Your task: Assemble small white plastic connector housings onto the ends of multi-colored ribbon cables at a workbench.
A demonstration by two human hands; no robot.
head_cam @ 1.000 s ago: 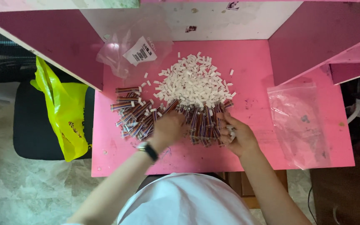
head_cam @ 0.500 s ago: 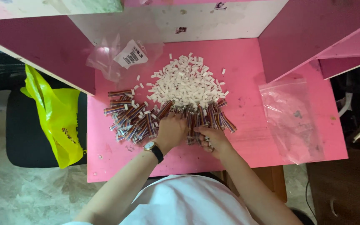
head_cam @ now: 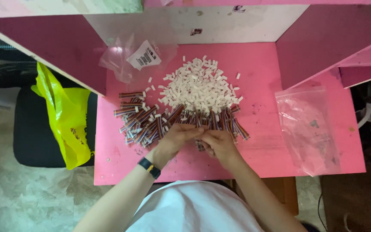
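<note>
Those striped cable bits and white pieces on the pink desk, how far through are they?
Done: nothing clearly sorted. In hand: both hands, left hand and right hand, meet over one piece from the striped cables. Left: a large white connector pile; the clear bag looks empty.

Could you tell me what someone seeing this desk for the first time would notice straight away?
First the bright pink desk, and at its middle a heap of small white pieces with a fan of striped cable bundles along the heap's near edge. The left hand and right hand meet just below the heap, fingertips together at the bundles. A yellow plastic bag hangs off the desk's left side.
</note>
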